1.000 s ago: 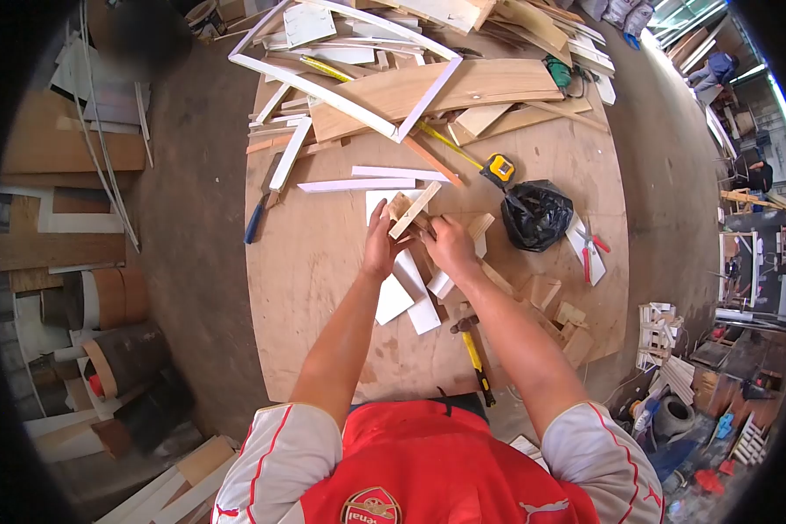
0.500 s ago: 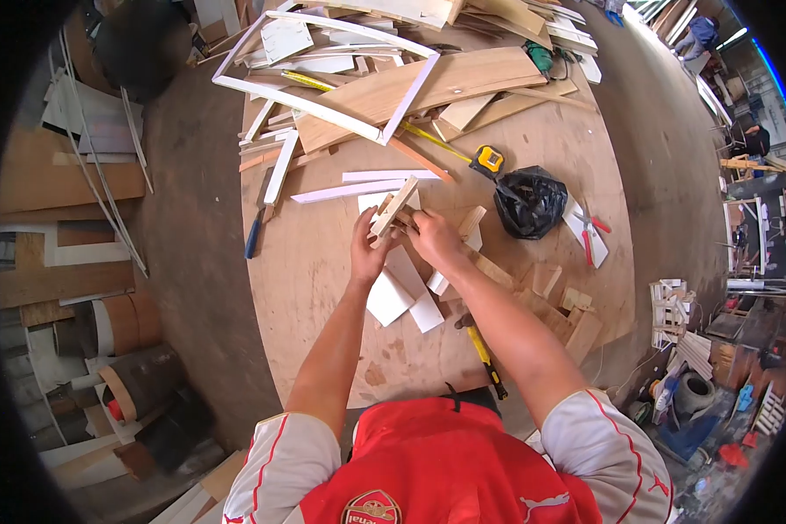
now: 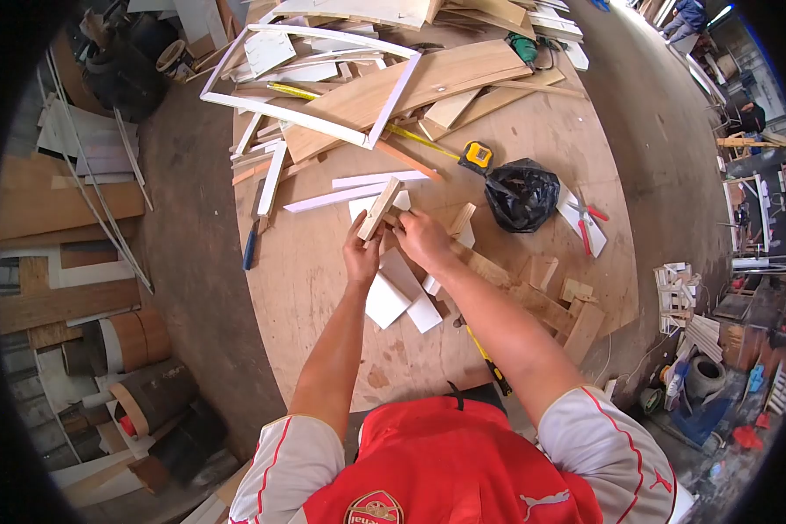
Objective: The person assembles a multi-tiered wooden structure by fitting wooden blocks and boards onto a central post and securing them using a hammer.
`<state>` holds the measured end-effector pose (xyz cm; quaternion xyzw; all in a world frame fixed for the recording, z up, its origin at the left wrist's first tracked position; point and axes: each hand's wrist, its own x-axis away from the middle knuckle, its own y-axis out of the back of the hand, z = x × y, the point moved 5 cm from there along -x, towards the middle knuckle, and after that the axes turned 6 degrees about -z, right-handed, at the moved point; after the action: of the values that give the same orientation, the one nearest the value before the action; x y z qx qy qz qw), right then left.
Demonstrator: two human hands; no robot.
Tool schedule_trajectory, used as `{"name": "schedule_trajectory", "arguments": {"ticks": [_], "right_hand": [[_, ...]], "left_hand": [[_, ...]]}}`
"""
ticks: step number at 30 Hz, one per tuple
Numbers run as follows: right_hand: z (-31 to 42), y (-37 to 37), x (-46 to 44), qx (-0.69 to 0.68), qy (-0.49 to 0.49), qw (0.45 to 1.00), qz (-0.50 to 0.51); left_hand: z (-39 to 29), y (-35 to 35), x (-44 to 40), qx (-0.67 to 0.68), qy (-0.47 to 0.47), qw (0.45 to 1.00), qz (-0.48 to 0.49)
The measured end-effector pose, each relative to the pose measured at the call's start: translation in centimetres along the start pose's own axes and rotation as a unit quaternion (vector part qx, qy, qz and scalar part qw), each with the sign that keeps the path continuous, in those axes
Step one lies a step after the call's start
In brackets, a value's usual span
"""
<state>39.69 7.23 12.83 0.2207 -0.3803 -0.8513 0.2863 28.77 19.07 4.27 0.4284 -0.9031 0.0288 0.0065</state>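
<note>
A small assembly of pale wood pieces [image 3: 379, 210] is held up above the middle of the table. My left hand [image 3: 361, 255] is closed around its lower left side. On the other side, my right hand [image 3: 422, 239] has its fingers closed on a short crosspiece of the same assembly; my fingers partly hide where the pieces meet. White boards [image 3: 386, 301] lie on the table just under my hands. A hammer [image 3: 489, 358] with a yellow and black handle rests near the front edge, partly behind my right forearm.
Wood offcuts [image 3: 576, 319] lie by my right forearm. Farther off are a black plastic bag [image 3: 521, 196], a yellow tape measure [image 3: 477, 155], red-handled pliers [image 3: 585, 229] and a blue-handled tool [image 3: 251, 249]. A white frame [image 3: 310, 115] sits on the wood pile at the back.
The wood assembly has turned a little in my hands, and its long piece now stands steeper. Both hands keep hold of it. The whole view has shifted slightly.
</note>
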Motion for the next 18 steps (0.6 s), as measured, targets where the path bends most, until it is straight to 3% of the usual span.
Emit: {"name": "schedule_trajectory", "arguments": {"ticks": [18], "right_hand": [[-0.3, 0.0, 0.3, 0.019, -0.017, 1.000, 0.012]], "left_hand": [[-0.4, 0.3, -0.1, -0.048, 0.003, 0.999, 0.001]]}}
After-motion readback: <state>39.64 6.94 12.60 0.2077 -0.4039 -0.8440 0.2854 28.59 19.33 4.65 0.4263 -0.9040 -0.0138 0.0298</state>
